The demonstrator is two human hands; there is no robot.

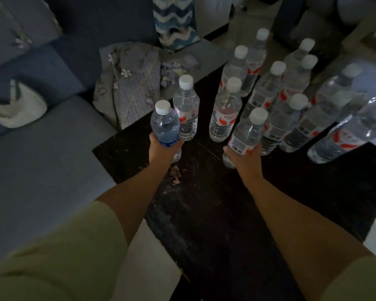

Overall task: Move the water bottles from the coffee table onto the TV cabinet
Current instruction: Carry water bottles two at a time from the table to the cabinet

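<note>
Both hands loaded: left hand (163, 146) has its grip wrapped round the lower body of the blue-label bottle (165, 124), right hand (246, 154) has its grip closed round the label zone of a red-label bottle (246, 135). Both bottles upright-ish w/ caps on; can't tell if the bases are clear of the counter (204, 203) or touching it. The rest of the water bottles (269, 94) are packed tight on the far right of the dark counter, one loner (186, 107) just behind the left hand's bottle. TV cabinet not in view, so the drop-off is unknown. Risks, IMO: (1) right bottle sits touching its neighbours, so pulling it out at an angle could clip the one beside it and domino the cluster, since tall, narrow, full bottles tip easily. (2) Left bottle is just beside the loner, same knock risk on lift. (3) Thin PET walls flex under squeeze, so a one-hand hold low on the body may slip if wet. (4) Bottle at far right (352, 131) reads as heavily tilted, prob. wide-angle distortion, but it's near the counter edge, so a bump may send it off. (5) Sofa (41, 159) and the floral cloth (130, 83) crowd the left side, a snag risk when turning away. Writing: blue label shows partial "AQU…", rest hidden by fingers. Red/white labels have script and barcode blocks, too blurred to read; brand n/a.
</note>
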